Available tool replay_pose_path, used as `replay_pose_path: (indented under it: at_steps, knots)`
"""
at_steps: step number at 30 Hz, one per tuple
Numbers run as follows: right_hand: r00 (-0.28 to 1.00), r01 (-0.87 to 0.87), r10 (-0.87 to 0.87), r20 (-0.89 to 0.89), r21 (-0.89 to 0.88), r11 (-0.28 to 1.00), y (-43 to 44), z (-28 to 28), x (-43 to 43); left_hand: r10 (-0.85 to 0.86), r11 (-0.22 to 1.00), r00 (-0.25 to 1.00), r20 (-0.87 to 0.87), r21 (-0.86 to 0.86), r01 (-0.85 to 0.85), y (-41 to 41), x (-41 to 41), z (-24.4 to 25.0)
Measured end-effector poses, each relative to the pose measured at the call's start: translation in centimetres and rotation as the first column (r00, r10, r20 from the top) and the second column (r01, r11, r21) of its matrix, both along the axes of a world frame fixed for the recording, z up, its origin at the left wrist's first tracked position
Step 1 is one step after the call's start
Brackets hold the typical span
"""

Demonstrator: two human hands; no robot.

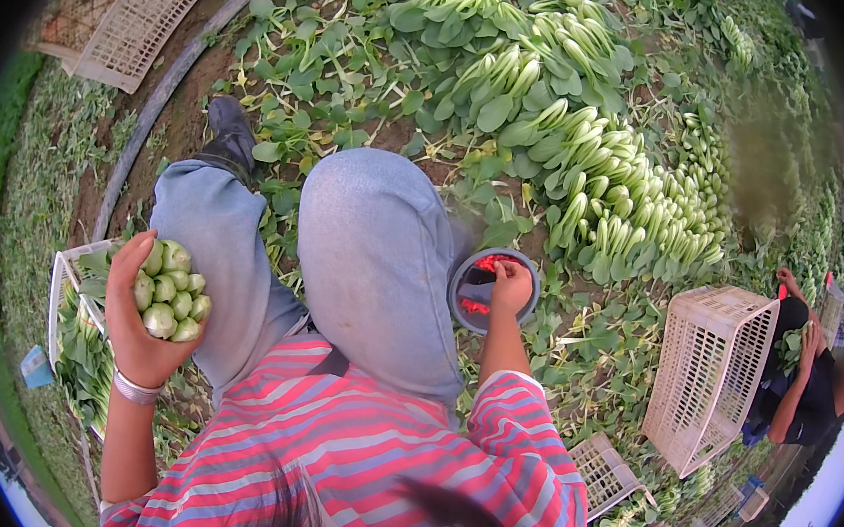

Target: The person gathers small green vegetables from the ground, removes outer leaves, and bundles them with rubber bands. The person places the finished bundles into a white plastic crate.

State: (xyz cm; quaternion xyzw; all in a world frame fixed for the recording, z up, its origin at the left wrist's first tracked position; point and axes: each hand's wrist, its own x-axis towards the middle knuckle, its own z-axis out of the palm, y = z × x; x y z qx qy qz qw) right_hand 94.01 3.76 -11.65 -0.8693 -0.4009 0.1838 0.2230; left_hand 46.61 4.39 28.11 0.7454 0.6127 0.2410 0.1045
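My left hand (143, 314) is wrapped around a bunch of bok choy (173, 291), its pale cut stem ends turned up towards me. Leaves of the bunch stick out behind the fingers, by a crate (62, 292) at my left. Beside my right knee stands a small grey bucket (533, 303) with thin red ties (474, 307) inside, against a dark bottom. My right hand (512, 286) reaches into it, thumb and fingers pinched on some of the red ties near the far rim. How many it grips is hidden.
Rows of cut bok choy (612, 160) lie ahead and right on leaf-strewn soil. A plastic crate (710, 371) lies on its side at right, near another person (796, 371) holding greens. More crates (150, 14) stand far left, beyond a grey hose (153, 104).
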Motion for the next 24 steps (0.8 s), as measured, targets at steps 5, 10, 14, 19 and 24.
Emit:
replay_pose_path:
  at_steps: [5,10,14,19,24]
  knots:
    - [0.947,0.169,-0.142,-0.287,0.070,0.983,-2.7,-1.4,2.8,-0.035,0.999,0.999,0.026,-0.012,0.035,0.2,-0.7,-0.7]
    - [0.941,0.163,-0.157,-0.300,-0.008,0.987,-4.0,2.3,1.7,-0.008,0.998,1.000,0.016,-0.056,0.009,-0.2,-1.5,0.4]
    - [0.833,0.199,-0.057,-0.550,0.201,0.959,-1.3,9.3,-0.3,-0.018,1.000,0.999,0.041,-0.024,0.019,-1.0,-2.5,0.8]
    - [0.548,-0.019,0.550,-0.630,0.648,0.761,6.3,32.8,-15.8,-0.153,0.978,0.988,0.036,0.148,0.146,-1.6,-4.9,2.4]
    - [0.242,-0.353,0.810,-0.534,0.729,0.586,8.9,40.4,-33.6,-0.256,0.941,0.964,0.067,0.248,0.233,-3.5,-6.7,3.1]
